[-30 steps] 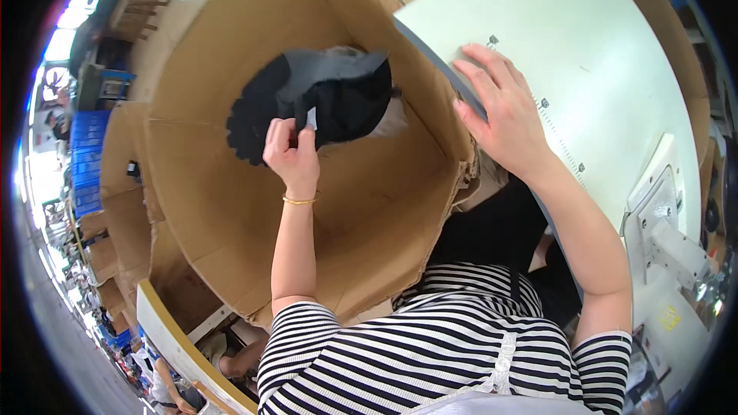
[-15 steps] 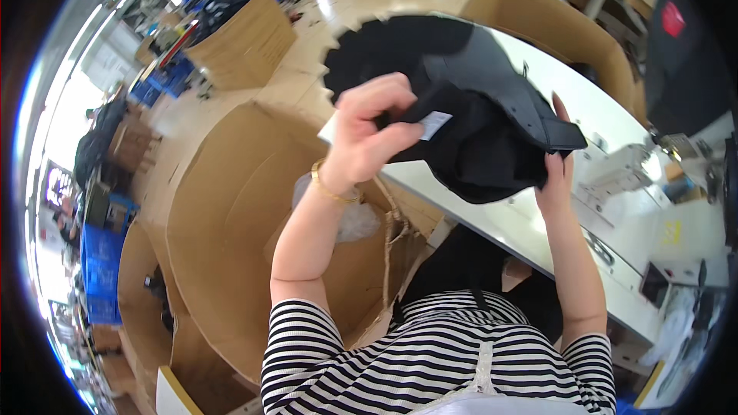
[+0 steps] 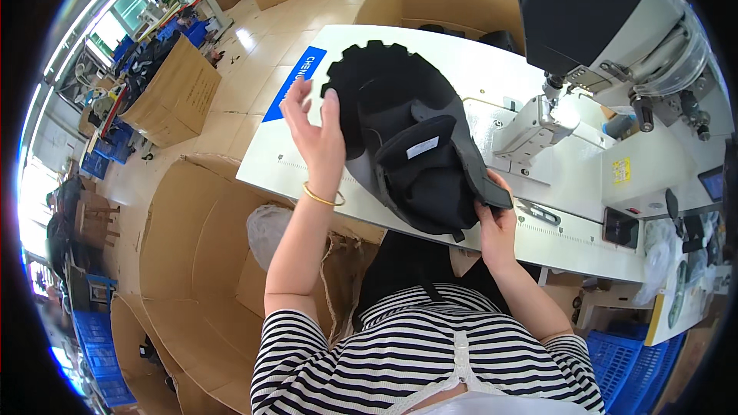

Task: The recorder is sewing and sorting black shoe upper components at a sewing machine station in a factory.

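A black padded fabric piece (image 3: pixel 419 92) lies over the white sewing-machine table in front of me. It has a notched far edge, a raised flap with a small white label (image 3: pixel 423 147), and a thick strap end at its near right. My right hand (image 3: pixel 498 234) grips the piece by that strap end, thumb on the near side. At the piece's left edge is my left hand (image 3: pixel 315 142), its fingers raised and apart from the thumb. The thumb overlaps the fabric edge; whether it touches is unclear. A gold bangle (image 3: pixel 323 197) circles my left wrist.
A sewing machine (image 3: pixel 530 134) stands right of the piece, its dark head above. Small snips (image 3: pixel 540 213) and a dark phone-like device (image 3: pixel 619 228) lie on the table. Large cardboard boxes stand at my left (image 3: pixel 184 223) and beyond the table (image 3: pixel 438 0).
My left hand has let go of the labelled flap and opened at the piece's left edge. The black piece has come down onto the table. The view has turned toward the sewing machine.
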The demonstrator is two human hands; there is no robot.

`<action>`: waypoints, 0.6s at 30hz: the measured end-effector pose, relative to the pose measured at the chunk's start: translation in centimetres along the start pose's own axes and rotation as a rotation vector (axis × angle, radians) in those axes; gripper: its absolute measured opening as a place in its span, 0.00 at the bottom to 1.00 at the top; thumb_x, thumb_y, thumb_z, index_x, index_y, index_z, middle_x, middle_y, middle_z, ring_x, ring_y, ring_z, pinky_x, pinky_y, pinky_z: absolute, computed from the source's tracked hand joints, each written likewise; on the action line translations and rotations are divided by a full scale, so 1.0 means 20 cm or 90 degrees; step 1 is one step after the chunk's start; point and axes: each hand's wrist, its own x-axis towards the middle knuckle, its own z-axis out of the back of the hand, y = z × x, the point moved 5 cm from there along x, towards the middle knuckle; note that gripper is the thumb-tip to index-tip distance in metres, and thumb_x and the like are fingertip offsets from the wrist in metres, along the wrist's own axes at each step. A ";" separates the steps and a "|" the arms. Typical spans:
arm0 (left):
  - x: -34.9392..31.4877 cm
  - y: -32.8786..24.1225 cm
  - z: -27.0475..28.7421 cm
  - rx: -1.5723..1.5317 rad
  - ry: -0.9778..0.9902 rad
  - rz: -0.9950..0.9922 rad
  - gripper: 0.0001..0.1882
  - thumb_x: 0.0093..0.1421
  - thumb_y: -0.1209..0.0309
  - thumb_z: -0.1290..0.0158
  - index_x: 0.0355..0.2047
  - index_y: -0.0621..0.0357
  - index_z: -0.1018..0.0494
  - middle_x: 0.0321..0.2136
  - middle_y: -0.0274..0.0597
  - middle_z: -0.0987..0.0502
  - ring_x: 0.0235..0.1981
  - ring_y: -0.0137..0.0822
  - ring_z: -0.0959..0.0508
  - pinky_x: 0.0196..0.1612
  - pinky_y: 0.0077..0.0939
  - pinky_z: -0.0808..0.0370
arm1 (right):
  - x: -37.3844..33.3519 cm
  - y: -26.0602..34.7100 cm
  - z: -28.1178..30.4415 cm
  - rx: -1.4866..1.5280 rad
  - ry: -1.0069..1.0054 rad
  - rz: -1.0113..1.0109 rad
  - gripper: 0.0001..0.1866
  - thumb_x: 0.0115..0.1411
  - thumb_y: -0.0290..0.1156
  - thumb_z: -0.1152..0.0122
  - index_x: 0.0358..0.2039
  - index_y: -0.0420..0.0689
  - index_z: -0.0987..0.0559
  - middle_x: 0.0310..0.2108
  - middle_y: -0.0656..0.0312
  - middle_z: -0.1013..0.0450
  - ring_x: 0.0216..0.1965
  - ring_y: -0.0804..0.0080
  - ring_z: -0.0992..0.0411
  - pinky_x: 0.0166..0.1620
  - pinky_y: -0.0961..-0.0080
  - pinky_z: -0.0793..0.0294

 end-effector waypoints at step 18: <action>0.01 -0.60 -0.08 0.089 0.352 -0.733 0.14 0.39 0.74 0.47 0.30 0.59 0.21 0.35 0.39 0.20 0.36 0.34 0.22 0.33 0.25 0.25 | 0.17 0.19 0.02 0.030 0.132 0.101 0.21 0.65 0.31 0.60 0.57 0.38 0.38 0.59 0.52 0.40 0.60 0.60 0.41 0.62 0.68 0.45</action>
